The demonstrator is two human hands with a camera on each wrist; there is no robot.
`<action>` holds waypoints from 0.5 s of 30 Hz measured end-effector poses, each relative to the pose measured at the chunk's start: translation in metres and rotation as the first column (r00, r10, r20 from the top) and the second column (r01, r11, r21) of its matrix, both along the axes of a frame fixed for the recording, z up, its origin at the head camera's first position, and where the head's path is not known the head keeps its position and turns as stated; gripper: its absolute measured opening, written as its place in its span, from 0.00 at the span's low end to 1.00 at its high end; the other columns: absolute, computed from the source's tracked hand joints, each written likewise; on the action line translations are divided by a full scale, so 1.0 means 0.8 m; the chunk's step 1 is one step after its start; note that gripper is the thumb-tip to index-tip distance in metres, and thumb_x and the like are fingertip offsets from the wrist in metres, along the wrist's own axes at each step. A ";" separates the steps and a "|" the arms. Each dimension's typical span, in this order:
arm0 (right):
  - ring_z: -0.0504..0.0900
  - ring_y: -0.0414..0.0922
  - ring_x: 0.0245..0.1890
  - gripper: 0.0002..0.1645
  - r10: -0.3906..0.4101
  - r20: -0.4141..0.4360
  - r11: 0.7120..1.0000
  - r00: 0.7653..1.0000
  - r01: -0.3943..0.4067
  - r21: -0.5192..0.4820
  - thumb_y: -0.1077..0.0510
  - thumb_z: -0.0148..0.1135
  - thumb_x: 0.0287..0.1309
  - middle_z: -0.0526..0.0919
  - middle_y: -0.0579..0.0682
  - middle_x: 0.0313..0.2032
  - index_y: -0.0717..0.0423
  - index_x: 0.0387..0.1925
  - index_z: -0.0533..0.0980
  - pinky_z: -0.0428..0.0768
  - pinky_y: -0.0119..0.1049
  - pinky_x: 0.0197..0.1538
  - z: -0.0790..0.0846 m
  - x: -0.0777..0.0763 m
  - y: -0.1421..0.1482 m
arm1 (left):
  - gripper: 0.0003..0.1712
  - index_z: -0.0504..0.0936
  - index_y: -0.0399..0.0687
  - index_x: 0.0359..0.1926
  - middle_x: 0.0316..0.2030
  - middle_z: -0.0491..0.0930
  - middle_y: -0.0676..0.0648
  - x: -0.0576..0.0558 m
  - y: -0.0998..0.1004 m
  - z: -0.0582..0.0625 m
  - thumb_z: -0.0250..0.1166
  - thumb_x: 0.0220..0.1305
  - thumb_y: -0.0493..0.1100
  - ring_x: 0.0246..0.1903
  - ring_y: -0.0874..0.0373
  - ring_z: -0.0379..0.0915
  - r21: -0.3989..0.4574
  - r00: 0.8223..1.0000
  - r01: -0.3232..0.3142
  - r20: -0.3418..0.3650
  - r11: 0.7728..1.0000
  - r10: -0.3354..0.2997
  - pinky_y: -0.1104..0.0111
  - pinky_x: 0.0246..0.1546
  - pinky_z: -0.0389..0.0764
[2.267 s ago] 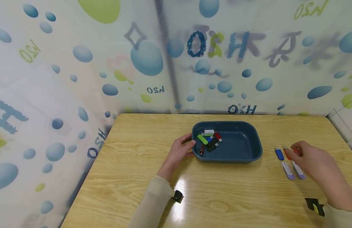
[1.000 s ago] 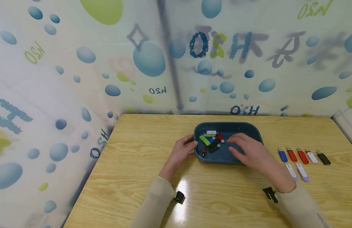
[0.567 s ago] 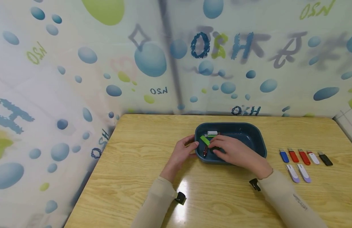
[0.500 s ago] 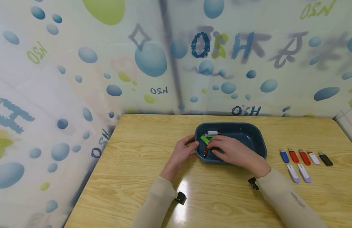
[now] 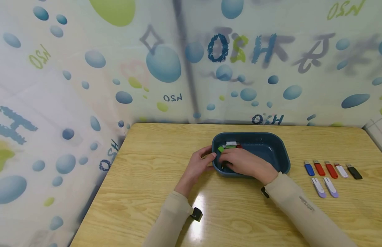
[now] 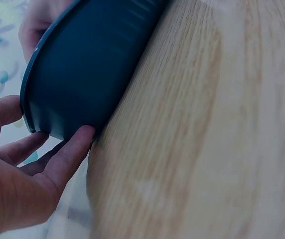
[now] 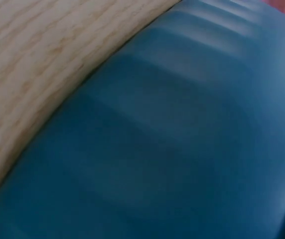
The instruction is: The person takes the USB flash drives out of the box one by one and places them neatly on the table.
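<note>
A dark blue plastic bin (image 5: 252,173) stands on the wooden table. My left hand (image 5: 195,168) holds its left end, thumb at the rim and fingers against the outer wall, as the left wrist view shows of the bin wall (image 6: 82,74). My right hand (image 5: 244,163) reaches into the bin's left part, fingers bent down among USB sticks. A green USB stick (image 5: 221,149) shows beside its knuckles and a white one (image 5: 230,143) behind them. Its fingertips are mostly hidden, so any grip is unclear. In the right wrist view the bin's outer wall (image 7: 157,124) fills most of the picture.
On the table (image 5: 147,164) right of the bin lie USB sticks in two rows. The back row has a blue one (image 5: 309,169), two red, a white-and-red one (image 5: 342,170) and a black one (image 5: 354,172). Two white-and-purple ones (image 5: 318,188) lie in front. A patterned curtain hangs behind.
My right hand has come from the sticks at right into the bin, then slid further left over the USB sticks there. White-and-red and black sticks now show in the back row. The left hand stays.
</note>
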State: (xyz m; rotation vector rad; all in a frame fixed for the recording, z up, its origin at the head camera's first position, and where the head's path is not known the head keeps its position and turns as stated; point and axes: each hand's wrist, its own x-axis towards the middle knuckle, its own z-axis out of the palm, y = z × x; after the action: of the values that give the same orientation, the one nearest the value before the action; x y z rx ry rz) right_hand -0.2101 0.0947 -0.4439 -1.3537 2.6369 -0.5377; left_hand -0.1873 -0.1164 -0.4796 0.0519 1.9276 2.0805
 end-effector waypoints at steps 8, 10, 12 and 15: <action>0.83 0.46 0.47 0.12 0.066 -0.080 0.997 0.995 -0.063 0.031 0.70 0.68 0.62 0.86 0.47 0.43 0.52 0.43 0.86 0.83 0.45 0.55 -0.004 -0.007 -0.009 | 0.28 0.70 0.38 0.73 0.69 0.69 0.35 0.001 0.001 0.002 0.60 0.77 0.40 0.60 0.44 0.76 -0.008 1.000 -0.001 -0.001 1.000 0.001 0.55 0.50 0.87; 0.82 0.46 0.47 0.12 0.071 -0.098 0.997 0.993 -0.067 0.045 0.69 0.69 0.62 0.87 0.46 0.43 0.52 0.42 0.87 0.83 0.45 0.55 -0.004 -0.008 -0.010 | 0.28 0.70 0.38 0.73 0.68 0.70 0.35 0.001 0.001 0.002 0.60 0.77 0.41 0.60 0.44 0.76 -0.011 1.000 0.000 -0.005 1.000 0.000 0.55 0.50 0.87; 0.81 0.46 0.47 0.11 0.068 -0.107 0.996 0.992 -0.062 0.057 0.68 0.69 0.62 0.88 0.44 0.42 0.51 0.42 0.87 0.82 0.44 0.56 -0.004 -0.008 -0.012 | 0.28 0.70 0.37 0.73 0.68 0.70 0.35 0.001 0.001 0.001 0.60 0.77 0.41 0.60 0.44 0.76 -0.012 1.000 0.000 -0.009 1.000 0.000 0.55 0.50 0.87; 0.80 0.46 0.46 0.12 0.072 -0.134 0.996 0.988 -0.063 0.071 0.68 0.70 0.62 0.88 0.44 0.42 0.50 0.42 0.88 0.81 0.44 0.56 -0.004 -0.009 -0.015 | 0.28 0.70 0.37 0.73 0.68 0.70 0.35 0.001 0.001 0.001 0.60 0.77 0.41 0.60 0.44 0.76 -0.013 1.000 -0.002 -0.008 1.000 0.002 0.55 0.50 0.87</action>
State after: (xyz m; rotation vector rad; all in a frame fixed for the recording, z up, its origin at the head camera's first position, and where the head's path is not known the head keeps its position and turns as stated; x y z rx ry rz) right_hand -0.2169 0.0829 -0.4474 -1.5037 2.6764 -0.3573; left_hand -0.1867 -0.1154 -0.4789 0.0555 1.9458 2.0723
